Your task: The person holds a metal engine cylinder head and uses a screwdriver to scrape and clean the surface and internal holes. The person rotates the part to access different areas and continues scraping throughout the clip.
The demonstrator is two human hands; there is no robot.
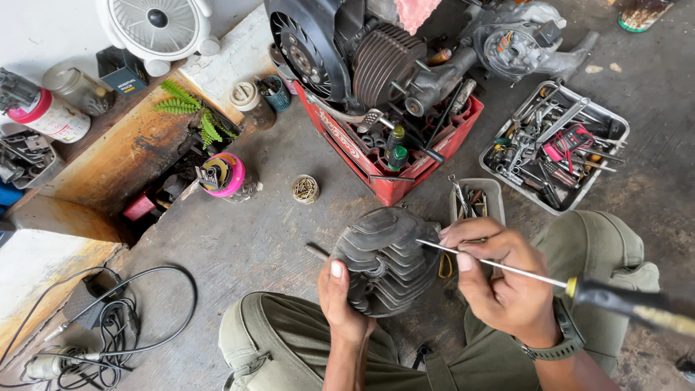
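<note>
L hand (pixel 346 303) clamps dark finned metal engine cylinder (pixel 387 257), R hand (pixel 503 282) pinches long black-handled screwdriver (pixel 507 268); tip could slip off fins & jab L fingers

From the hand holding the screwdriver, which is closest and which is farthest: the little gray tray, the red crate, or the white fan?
Measured from the right hand in the head view:
1. Small gray tray, just above the hand on the floor.
2. Red crate, farther up and left, under the engine.
3. White fan, far off at the top left corner.
</note>
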